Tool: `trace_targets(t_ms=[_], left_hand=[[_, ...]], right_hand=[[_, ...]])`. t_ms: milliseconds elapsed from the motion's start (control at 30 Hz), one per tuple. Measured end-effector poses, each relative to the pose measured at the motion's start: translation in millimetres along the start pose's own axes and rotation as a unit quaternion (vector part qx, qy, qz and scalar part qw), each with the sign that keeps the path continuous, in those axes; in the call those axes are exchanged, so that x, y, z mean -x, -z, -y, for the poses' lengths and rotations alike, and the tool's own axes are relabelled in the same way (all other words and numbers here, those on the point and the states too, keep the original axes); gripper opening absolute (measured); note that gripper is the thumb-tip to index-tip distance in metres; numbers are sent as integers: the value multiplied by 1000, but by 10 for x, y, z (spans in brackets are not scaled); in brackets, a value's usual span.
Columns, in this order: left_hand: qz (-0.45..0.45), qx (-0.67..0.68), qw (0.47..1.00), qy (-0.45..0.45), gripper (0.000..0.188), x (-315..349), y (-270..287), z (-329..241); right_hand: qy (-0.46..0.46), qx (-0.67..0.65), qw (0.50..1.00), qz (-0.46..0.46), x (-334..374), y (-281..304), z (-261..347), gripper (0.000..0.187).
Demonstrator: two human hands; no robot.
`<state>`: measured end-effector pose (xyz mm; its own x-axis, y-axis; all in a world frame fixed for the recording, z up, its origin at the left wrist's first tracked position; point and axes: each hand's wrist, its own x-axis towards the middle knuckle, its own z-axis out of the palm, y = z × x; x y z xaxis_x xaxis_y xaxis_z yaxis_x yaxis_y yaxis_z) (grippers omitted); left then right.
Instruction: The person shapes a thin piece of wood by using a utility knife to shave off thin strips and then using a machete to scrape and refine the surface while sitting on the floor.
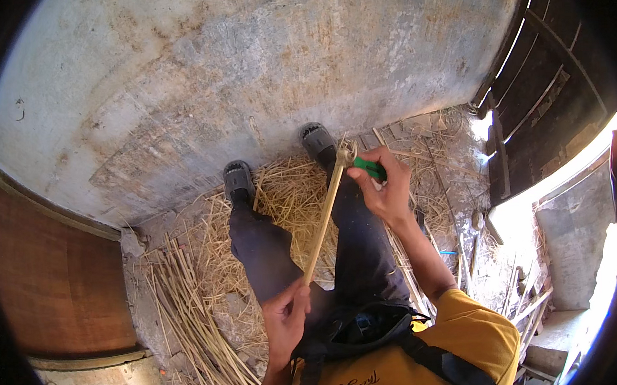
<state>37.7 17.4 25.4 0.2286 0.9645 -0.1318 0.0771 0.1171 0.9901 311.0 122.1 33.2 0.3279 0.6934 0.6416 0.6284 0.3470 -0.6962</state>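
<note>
Slanting up between my legs is a pale, thin bamboo stick (323, 227). My left hand (286, 322) is closed around its near end, in front of my waist. In my right hand (389, 189) is a small tool with a green handle (371, 168), gripped between thumb and fingers at the stick's far end. A pale curled shaving (347, 152) sits where tool and stick meet, and the tool's working edge cannot be made out there.
Dry shavings (288, 193) cover the floor around my feet. A bundle of long thin sticks (197, 321) lies to my left, with more sticks (534, 306) at the right. Ahead stands a stained wall (282, 70); a brown wooden panel (57, 279) is on the left.
</note>
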Motion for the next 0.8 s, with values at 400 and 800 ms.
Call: trace_targets(t_ms=[400, 800], left_hand=[[-39, -68, 997, -8, 18, -18, 125, 194], [-101, -193, 967, -133, 19, -248, -78, 45]], right_hand=[[-219, -189, 954, 82, -192, 280, -431, 24], [-60, -48, 992, 104, 193, 138, 225, 27]])
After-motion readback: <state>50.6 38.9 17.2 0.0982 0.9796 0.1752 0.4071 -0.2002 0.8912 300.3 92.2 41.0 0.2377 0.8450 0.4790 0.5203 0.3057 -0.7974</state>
